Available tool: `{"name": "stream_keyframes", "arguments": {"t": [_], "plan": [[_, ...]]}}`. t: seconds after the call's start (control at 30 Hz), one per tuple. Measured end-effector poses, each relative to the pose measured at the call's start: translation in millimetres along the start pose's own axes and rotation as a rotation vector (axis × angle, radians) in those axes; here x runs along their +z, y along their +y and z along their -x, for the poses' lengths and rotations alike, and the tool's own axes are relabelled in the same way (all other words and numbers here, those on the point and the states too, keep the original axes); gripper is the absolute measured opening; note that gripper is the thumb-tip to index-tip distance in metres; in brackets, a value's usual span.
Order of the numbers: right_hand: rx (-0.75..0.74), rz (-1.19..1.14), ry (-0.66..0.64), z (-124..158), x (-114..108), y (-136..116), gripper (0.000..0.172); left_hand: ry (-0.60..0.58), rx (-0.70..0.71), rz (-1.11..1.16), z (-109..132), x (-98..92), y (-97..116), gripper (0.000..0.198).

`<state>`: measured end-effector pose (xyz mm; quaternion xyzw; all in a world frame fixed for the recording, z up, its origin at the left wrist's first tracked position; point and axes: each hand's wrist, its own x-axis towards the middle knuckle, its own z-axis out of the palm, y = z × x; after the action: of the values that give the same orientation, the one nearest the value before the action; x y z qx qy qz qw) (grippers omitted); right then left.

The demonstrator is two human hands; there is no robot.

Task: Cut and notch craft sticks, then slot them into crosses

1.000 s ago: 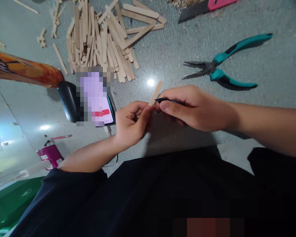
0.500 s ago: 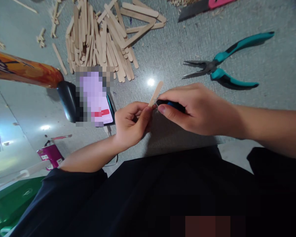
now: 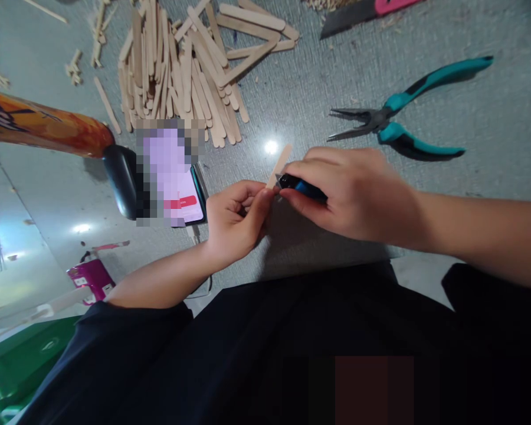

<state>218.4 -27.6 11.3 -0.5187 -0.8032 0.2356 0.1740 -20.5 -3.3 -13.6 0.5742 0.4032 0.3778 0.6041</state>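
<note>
My left hand (image 3: 239,218) pinches the lower end of a short wooden craft stick (image 3: 281,162), which points up and to the right. My right hand (image 3: 354,192) is closed round a small blue and black cutter (image 3: 298,185). Its tip rests against the stick just above my left thumb. Both hands hover over the grey textured floor (image 3: 292,100), in front of my dark trousers.
A heap of wooden sticks (image 3: 186,65) lies at the top left. Teal-handled long-nose pliers (image 3: 402,115) lie at the right. A phone (image 3: 172,174) leans on a black stand at the left, by an orange tube (image 3: 39,127). A pink-handled blade (image 3: 363,13) is at the top.
My right hand has shifted grip on the cutter, and more of its blue body shows now. The left hand and the stick stay put.
</note>
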Motion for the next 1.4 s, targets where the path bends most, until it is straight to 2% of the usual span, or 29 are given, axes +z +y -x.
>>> {"name": "stream_keyframes", "arguments": {"t": [0.23, 0.37, 0.53, 0.67, 0.77, 0.9, 1.0, 1.03, 1.13, 1.2, 1.27, 1.4], "plan": [[0.008, 0.056, 0.071, -2, -2, 5, 0.039, -0.01, -0.035, 0.013, 0, -1.0, -1, 0.041], [0.039, -0.05, 0.076, -4, -5, 6, 0.033, 0.001, -0.068, 0.007, -1, -1.1, -1, 0.044], [0.029, -0.206, 0.216, -2, -9, 4, 0.022, -0.031, -0.037, 0.06, -1, -0.8, -2, 0.038], [0.163, -0.435, 0.244, -4, -14, 1, 0.021, -0.045, -0.017, 0.032, 2, -2.4, -6, 0.038], [0.263, -0.619, 0.273, -9, -15, 0, 0.015, -0.11, 0.002, -0.034, 3, -5.6, -6, 0.039], [0.379, -0.836, 0.17, -14, -16, -1, 0.018, -0.168, 0.091, -0.137, 4, -7.8, -4, 0.029], [0.456, -0.943, 0.14, -17, -18, -3, 0.025, -0.145, 0.19, -0.158, 4, -7.2, -10, 0.015], [0.48, -0.971, 0.14, -18, -18, -4, 0.027, -0.13, 0.23, -0.158, 4, -7.1, -14, 0.016], [0.54, -1.031, 0.139, -21, -18, -4, 0.027, -0.101, 0.35, -0.162, 1, -8.5, -27, 0.032], [0.553, -1.061, 0.139, -22, -17, -2, 0.025, -0.127, 0.388, -0.131, -1, -10.6, -34, 0.06], [0.522, -1.093, 0.14, -23, -17, 0, 0.026, -0.182, 0.369, -0.114, -4, -12.4, -37, 0.082], [0.477, -1.126, 0.162, -22, -16, 2, 0.037, -0.179, 0.339, -0.095, -7, -13.7, -37, 0.096]]}}
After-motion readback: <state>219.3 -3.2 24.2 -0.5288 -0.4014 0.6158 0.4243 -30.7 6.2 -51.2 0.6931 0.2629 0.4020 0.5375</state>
